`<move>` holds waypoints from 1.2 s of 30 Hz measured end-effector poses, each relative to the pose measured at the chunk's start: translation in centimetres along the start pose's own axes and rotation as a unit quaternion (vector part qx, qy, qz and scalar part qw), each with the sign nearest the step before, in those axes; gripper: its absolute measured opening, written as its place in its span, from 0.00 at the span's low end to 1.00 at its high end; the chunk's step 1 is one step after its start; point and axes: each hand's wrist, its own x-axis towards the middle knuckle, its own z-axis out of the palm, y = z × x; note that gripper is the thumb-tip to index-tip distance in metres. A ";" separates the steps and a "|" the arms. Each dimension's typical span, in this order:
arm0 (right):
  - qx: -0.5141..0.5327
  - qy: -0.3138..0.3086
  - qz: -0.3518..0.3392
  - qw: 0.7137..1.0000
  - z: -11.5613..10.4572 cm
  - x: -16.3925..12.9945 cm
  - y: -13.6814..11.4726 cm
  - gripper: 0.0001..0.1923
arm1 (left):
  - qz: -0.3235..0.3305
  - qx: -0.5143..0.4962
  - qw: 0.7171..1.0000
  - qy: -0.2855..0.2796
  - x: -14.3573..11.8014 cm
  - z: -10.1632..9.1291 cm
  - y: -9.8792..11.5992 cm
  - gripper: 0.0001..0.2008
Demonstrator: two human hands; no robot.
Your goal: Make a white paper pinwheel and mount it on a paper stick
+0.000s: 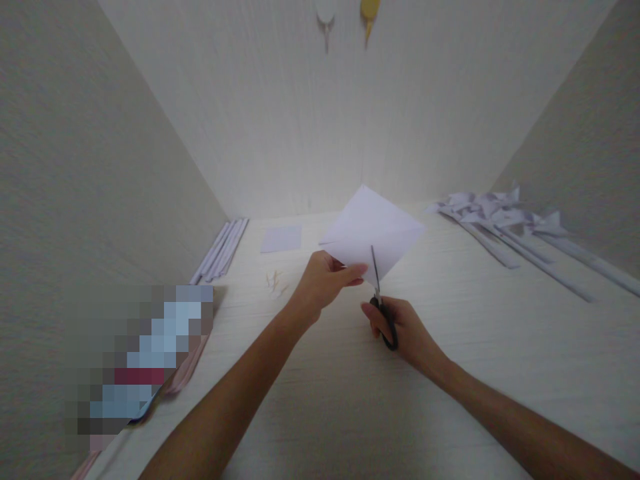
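Note:
A square sheet of white paper (373, 217) is held up with one corner toward me. My left hand (327, 280) pinches its lower left edge between thumb and fingers. A slit shows near the sheet's left corner. In my right hand (395, 327) is a pair of scissors (389, 333) with black handles, thumb and fingers in the loops. One blade lies over the paper at the near corner, pointing toward the sheet's middle; the other blade is mostly hidden behind the paper.
Paper pinwheels (490, 207) on rolled sticks lie at the right. Several rolled paper sticks (225, 250) lean at the left, beside a flat paper square (281, 239) and small pale bits (275, 283). A blurred-out object (165, 347) stands lower left. Two hooks (370, 10) hang on the wall.

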 end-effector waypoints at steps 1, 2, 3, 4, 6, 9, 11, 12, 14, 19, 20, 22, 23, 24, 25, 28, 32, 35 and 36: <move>0.003 0.001 -0.001 1.000 0.0 0.0 0.0 0.21 | 0.000 0.000 1.000 0.001 0.0 0.0 0.0 0.10; 0.005 0.002 -0.002 1.000 0.0 0.0 0.0 0.21 | 0.001 0.000 1.000 0.001 0.0 0.1 -0.1 0.09; 0.006 0.003 -0.003 1.000 0.0 0.0 0.0 0.21 | 0.001 0.000 1.000 0.001 0.0 0.1 -0.1 0.09; 0.006 0.004 -0.004 1.000 0.0 0.0 0.0 0.21 | 0.001 0.002 1.000 0.000 0.0 0.1 -0.2 0.08; 0.006 0.007 -0.004 1.000 0.0 0.0 0.0 0.21 | 0.001 0.003 1.000 -0.001 0.1 0.1 -0.3 0.07; 0.007 0.006 -0.005 1.000 0.0 0.1 0.1 0.21 | 0.004 0.000 1.000 -0.004 0.1 0.2 -0.3 0.06; 0.003 0.004 -0.007 1.000 0.0 0.1 0.1 0.20 | 0.003 0.000 1.000 -0.004 0.1 0.2 -0.3 0.06; -0.001 0.004 -0.007 1.000 0.0 0.1 0.1 0.20 | 0.003 0.000 1.000 -0.003 0.1 0.2 -0.3 0.06; -0.006 0.006 -0.005 1.000 0.0 0.1 0.1 0.21 | 0.001 0.000 1.000 -0.002 0.1 0.2 -0.2 0.06; -0.005 0.005 -0.006 1.000 0.0 0.1 0.1 0.21 | 0.002 -0.005 1.000 -0.002 0.1 0.2 -0.2 0.05; -0.004 0.004 -0.006 1.000 0.0 0.2 0.1 0.21 | 0.001 -0.006 1.000 0.000 0.1 0.2 -0.2 0.05; -0.001 0.000 0.000 1.000 -0.1 0.2 0.1 0.21 | -0.003 -0.009 1.000 0.005 0.1 0.2 -0.2 0.05; 0.001 -0.004 0.003 1.000 -0.1 0.2 0.1 0.20 | -0.005 -0.010 1.000 0.009 0.1 0.2 -0.3 0.05; 0.003 -0.008 0.005 1.000 -0.1 0.2 0.1 0.20 | -0.006 -0.010 1.000 0.012 0.1 0.2 -0.3 0.06; 0.003 -0.013 0.006 1.000 -0.2 0.2 0.1 0.20 | -0.005 -0.011 1.000 0.017 0.1 0.2 -0.3 0.07; -0.006 -0.023 0.005 1.000 -0.2 0.3 -0.1 0.19 | 0.009 -0.018 0.999 0.045 0.2 0.1 -0.4 0.09; -0.022 -0.038 -0.005 0.999 -0.1 0.3 -0.1 0.19 | 0.059 -0.059 0.991 0.106 0.4 -0.3 -0.1 0.09; -0.010 -0.019 -0.033 0.999 0.0 0.3 0.2 0.19 | 0.089 -0.094 0.982 0.138 0.6 -0.7 0.2 0.10; 0.002 -0.003 -0.045 0.999 0.0 0.2 0.3 0.18 | 0.092 -0.102 0.980 0.142 0.7 -0.8 0.3 0.10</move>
